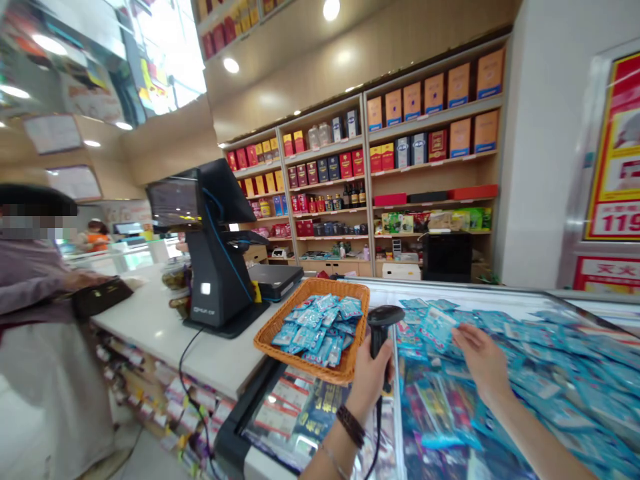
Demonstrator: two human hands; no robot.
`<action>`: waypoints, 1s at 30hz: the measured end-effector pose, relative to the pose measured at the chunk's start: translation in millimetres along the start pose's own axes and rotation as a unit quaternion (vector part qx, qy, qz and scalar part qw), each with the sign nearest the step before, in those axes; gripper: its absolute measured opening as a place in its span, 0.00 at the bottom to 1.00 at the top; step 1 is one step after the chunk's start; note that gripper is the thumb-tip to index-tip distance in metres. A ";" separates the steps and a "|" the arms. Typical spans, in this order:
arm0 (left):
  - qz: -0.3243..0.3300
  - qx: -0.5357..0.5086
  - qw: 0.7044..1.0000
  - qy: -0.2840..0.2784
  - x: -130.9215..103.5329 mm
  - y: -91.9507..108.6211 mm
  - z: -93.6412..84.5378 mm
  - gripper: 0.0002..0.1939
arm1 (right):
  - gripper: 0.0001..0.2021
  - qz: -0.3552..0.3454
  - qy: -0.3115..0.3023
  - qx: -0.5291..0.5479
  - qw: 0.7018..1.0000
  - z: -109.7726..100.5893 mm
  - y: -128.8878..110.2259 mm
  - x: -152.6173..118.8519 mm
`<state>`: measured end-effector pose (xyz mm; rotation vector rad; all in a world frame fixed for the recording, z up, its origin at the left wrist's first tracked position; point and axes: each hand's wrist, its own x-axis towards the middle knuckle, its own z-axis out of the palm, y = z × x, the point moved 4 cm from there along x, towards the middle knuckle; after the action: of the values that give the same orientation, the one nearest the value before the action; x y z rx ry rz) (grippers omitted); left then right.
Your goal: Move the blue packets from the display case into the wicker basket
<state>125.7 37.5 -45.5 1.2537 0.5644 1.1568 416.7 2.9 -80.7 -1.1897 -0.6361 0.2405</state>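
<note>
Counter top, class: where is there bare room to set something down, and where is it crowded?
Bare white counter lies left of the register terminal, and a strip runs between its base and the wicker basket. The glass top is crowded with blue packets, where the left hand holds the scanner and the right hand reaches.

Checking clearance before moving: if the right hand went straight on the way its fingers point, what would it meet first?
Probably a blue packet on the glass counter, right at the right hand fingertips; depth is unclear.
</note>
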 end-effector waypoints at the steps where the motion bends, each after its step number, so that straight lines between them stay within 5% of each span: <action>1: 0.008 0.005 1.000 0.020 0.0 8.0 -11.1 0.47 | 0.35 0.002 -0.008 0.005 1.000 10.9 -2.0 -0.3; 6: 0.043 0.041 0.994 0.094 -11.2 56.0 -75.5 0.45 | 0.35 0.033 -0.081 0.031 0.996 90.5 -16.1 -13.1; 13: 0.085 0.105 0.970 0.204 -32.5 110.6 -164.2 0.47 | 0.29 0.023 -0.233 0.089 0.968 215.8 -31.6 -64.9; 18: 0.085 0.121 0.954 0.261 -45.6 127.5 -202.4 0.49 | 0.24 0.032 -0.265 0.088 0.960 262.7 -27.8 -90.7; 21: 0.080 0.116 0.952 0.270 -51.1 127.8 -206.8 0.50 | 0.28 0.015 -0.269 0.085 0.959 261.8 -23.6 -91.1; 24: 0.076 0.116 0.955 0.262 -52.0 122.7 -196.2 0.50 | 0.30 -0.001 -0.263 0.076 0.962 232.9 -17.2 -76.4; 30: 0.062 0.101 0.979 0.166 -39.0 108.5 -133.7 0.47 | 0.22 -0.062 -0.153 -0.091 0.982 101.4 -8.0 -7.7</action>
<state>-42.2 49.1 7.8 1.2902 0.8796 1.4559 350.8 75.8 -53.3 -1.2954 -1.0154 0.2671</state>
